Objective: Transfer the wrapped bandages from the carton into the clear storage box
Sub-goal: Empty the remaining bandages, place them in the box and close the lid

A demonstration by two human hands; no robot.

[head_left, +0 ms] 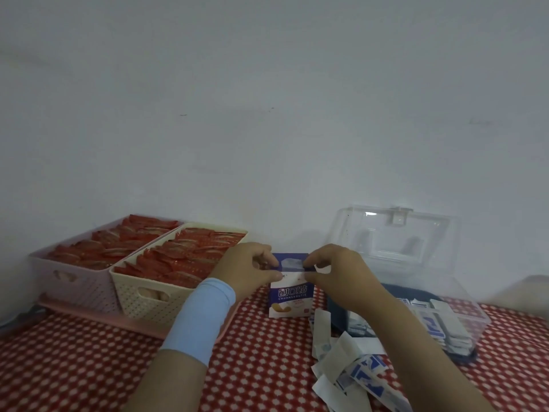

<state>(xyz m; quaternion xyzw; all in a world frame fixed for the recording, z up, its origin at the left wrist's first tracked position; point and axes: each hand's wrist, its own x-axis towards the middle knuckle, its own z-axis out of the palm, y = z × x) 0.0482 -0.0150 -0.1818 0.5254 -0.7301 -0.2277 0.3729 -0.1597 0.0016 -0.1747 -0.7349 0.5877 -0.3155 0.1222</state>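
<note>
Both hands pinch the carton (290,295) top: left hand (249,270) one flap, right hand (332,270) the other. It seems best to pull the flaps apart gently while the carton stands upright.

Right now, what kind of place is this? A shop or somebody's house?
Probably a home table against a plain wall, though I can't be sure. It has a red dotted tablecloth, two baskets of red packets, and a small bandage carton beside a clear storage box.
</note>
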